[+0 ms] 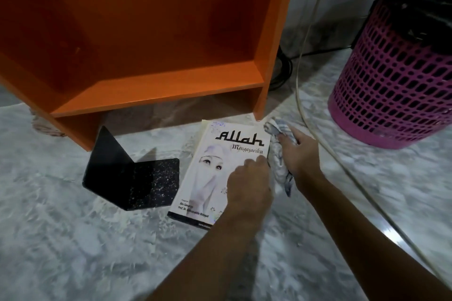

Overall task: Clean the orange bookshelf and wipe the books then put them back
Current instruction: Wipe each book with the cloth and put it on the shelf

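— Our forearms came in from the bottom edge, nearest to us. What did the left hand (249,183) have?

— Its fingers were curled down over the right edge of the book (215,154), which lay face up on the floor (73,239) just in front of the orange bookshelf (156,85). Whether the fingertips hooked under the cover, we couldn't tell.

— And the right hand (302,151)?

— Closed round a bunched cloth (278,164), held against the book's right edge near the foot of the shelf's side panel.

— How far along did we judge ourselves?

— About midway. No books stood in the part of the shelf we could see, so we took it for emptied and probably wiped. This one book was at the wiping step. Putting it back was not yet done, nor the black bookend (132,173) just beside it on the left.

— Room to move?

— Open floor toward us and past the bookend. On the right a pale cable (318,144) ran close behind our right hand, with the pink basket (391,95) beyond it, so we judged wide sweeps that way might snag.
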`<state>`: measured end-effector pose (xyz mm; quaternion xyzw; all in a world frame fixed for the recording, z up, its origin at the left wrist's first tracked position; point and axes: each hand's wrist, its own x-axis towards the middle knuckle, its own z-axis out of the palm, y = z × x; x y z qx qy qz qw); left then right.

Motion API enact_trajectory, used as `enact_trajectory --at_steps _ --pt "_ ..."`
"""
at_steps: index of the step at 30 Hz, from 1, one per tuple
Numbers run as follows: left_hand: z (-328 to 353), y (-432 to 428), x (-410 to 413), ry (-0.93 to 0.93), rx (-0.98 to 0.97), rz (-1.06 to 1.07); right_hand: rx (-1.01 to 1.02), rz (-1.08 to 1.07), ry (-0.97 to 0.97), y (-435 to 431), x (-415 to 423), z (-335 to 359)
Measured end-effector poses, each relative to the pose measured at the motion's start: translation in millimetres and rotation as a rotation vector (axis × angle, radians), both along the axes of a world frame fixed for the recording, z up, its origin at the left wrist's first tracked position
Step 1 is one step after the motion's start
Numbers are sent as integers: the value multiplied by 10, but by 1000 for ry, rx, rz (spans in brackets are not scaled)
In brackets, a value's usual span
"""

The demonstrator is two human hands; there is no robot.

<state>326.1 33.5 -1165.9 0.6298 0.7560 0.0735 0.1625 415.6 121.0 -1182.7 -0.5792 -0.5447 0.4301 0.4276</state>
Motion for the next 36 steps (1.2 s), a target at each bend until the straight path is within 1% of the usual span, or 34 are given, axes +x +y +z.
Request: enact_trajectory --at_steps 2,3,4,5,6,7,9,10,11,12,13,15,16,18,20,22,24,26,28,31,32,33,35,36 --pt "-84 -13 -109 -101 -38 -5 16 55 -73 8 38 -66" --pt "-108 -13 -185 -202 -32 25 47 79 -131 17 60 -82" --pt "-118 -6 -266 -342 -19 70 90 99 -186 23 87 -103" --pt "-103 -6 -347 -500 -3 123 146 113 -231 18 109 -103" --pt "-83 -17 -439 -597 21 177 223 121 -268 0 119 -98" --pt "-68 -28 -547 -624 57 219 314 130 -302 -31 126 -90" --pt "-112 -71 -829 -464 176 314 442 180 -326 -174 76 -39" --pt "-167 -112 -999 -345 214 384 471 232 -326 -273 23 -25" --pt "-207 -163 -1140 -272 220 449 504 299 -337 -387 -42 -22" --pt "-252 -224 -1284 -276 173 504 548 374 -358 -518 -122 -33" --pt "-264 -285 -1386 -355 93 549 615 465 -395 -654 -203 -54" --pt "-258 -416 -1506 -612 -94 590 755 676 -465 -930 -368 -148" --pt "-242 -479 -1549 -720 -156 604 792 769 -496 -1051 -453 -208" --pt "-217 -565 -1619 -879 -226 638 837 896 -558 -1211 -600 -306" --pt "-224 -599 -1683 -944 -282 643 858 953 -594 -1206 -719 -351" --pt "-250 -612 -1726 -966 -329 644 827 981 -574 -1068 -787 -353" --pt "-260 -607 -1738 -984 -358 643 721 1008 -574 -914 -823 -304" --pt "-272 -602 -1763 -1009 -383 645 619 972 -597 -784 -826 -265" --pt "-294 -591 -1785 -1047 -404 652 590 841 -632 -550 -836 -296" --pt "-282 -578 -1774 -1061 -399 673 543 606 -802 20 -841 -387" --pt "-266 -572 -1760 -1059 -397 678 480 527 -825 212 -815 -369" --pt "-253 -571 -1755 -1054 -398 676 355 463 -771 357 -760 -301" --pt "-227 -576 -1743 -1051 -398 685 138 358 -511 516 -649 -138" --pt "-218 -577 -1739 -1049 -396 693 104 308 -411 524 -612 -78"
